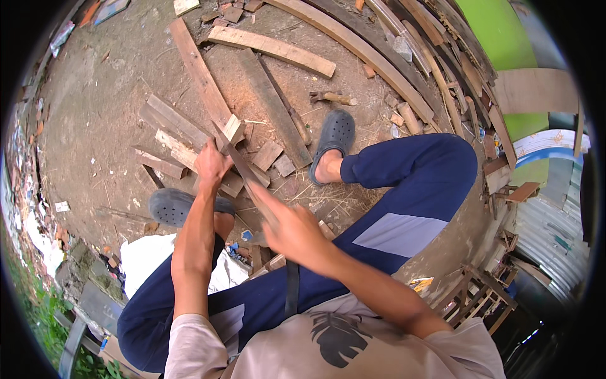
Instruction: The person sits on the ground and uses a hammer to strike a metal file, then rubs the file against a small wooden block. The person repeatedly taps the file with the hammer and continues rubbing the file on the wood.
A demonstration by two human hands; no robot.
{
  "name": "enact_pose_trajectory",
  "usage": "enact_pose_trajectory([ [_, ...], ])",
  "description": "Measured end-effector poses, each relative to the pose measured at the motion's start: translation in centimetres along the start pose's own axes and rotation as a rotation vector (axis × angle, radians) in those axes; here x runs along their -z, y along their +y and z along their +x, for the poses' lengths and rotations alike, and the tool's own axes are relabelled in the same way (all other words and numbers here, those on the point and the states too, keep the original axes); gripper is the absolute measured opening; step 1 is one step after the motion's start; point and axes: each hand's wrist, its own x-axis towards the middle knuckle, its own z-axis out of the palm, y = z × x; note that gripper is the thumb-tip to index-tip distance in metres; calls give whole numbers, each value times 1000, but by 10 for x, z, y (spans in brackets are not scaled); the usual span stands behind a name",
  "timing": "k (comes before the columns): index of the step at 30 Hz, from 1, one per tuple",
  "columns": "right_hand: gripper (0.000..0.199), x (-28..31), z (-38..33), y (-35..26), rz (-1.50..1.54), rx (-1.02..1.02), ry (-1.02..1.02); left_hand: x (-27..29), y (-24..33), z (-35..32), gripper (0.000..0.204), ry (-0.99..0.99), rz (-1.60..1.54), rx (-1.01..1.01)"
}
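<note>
My right hand [293,232] is closed around the handle end of a handsaw, blurred by motion. The saw's long, narrow blade [237,158] slants up and left, passing close beside my left hand [212,167]. That hand is closed on the near end of a wooden plank [177,120], pressing it down over other lumber. Under and next to the blade sits a light-coloured wood block [233,129]. My fingers partly hide where the blade meets the wood. Short wood offcuts [267,154] lie just right of the blade.
A hammer [334,98] lies beyond my right clog [336,136]. Long boards [271,52] spread across the dirt ahead. Stacked timber [353,44] curves along the right. My left clog [172,207] is beside the planks, near a white sack [146,258].
</note>
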Motion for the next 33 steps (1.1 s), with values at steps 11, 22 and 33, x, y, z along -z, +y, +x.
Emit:
enact_pose_trajectory([
  [11,76,-10,42,-7,-89,-55,-85,-3,-5,6,69,-34,-27,9],
  [22,87,-20,54,13,-89,-22,-31,-5,-4,1,70,-12,-25,14],
  [33,86,-17,39,-12,-192,-85,-142,-19,-25,8,68,34,-25,29],
])
